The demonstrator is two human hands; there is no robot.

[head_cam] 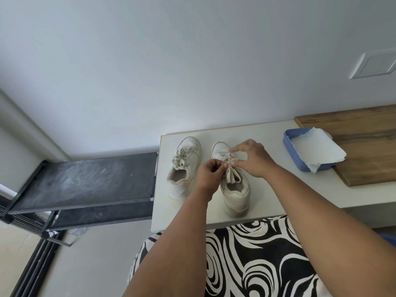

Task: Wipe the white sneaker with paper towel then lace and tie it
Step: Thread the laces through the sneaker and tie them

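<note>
Hands pinching lace [232, 174] of right sneaker [234, 189], left hand [211, 172], right hand [251, 157]

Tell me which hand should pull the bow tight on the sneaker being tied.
Probably both, but the left hand leads: it already pinches the lace at the knot on the right sneaker. The right hand pinches too, yet its other fingers are spread above the shoe.

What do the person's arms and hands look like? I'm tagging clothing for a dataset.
Both forearms are bare, with no sleeves in view. The left hand and right hand wear no gloves; no rings, watch or bracelets are visible. A black-and-white swirl-patterned garment shows below the arms.
</note>
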